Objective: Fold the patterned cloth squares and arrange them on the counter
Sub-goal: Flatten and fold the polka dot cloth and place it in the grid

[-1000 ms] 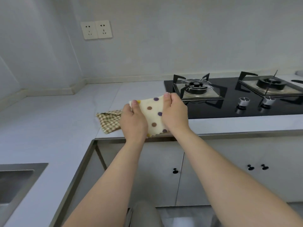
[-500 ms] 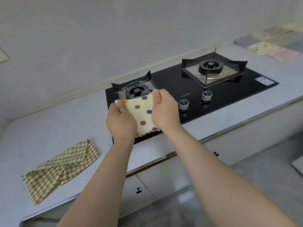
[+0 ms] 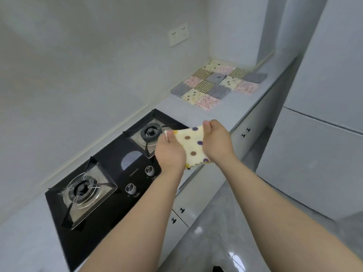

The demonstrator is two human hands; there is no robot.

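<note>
We're turned toward the laid-out squares (image 3: 218, 85) now, left grip (image 3: 170, 152) and right grip (image 3: 216, 142) both pinching the dotted cloth (image 3: 193, 143); placing's probably next.

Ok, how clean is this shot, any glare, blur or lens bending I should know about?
Head view: soft, even light, no hard shadows; white glare spots on the glossy grey floor and a pale reflection on the black glass gas hob; wide-angle bending curves the grey counter edge; the cream polka-dot cloth square between left hand and right hand is sharp, the forearms nearest the camera softer.
</note>
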